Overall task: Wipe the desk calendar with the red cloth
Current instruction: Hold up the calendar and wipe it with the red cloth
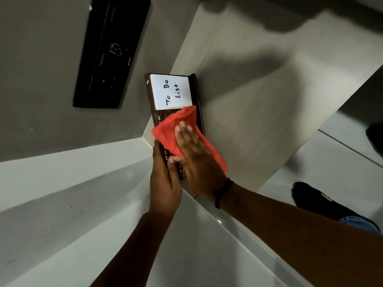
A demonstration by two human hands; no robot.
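A dark brown desk calendar stands against the corner of a pale desk, with month names printed on its face and a white "To Do List" note pad at its far end. My left hand grips the calendar's near end, thumb over its front. My right hand lies flat on the red cloth, pressing it onto the calendar's middle. The cloth covers most of the calendar's near half and hangs past its edge on the right.
The pale desk top stretches right of the calendar. A black wall panel is mounted on the grey wall at the upper left. A foot in a black sock stands on the tiled floor at the right.
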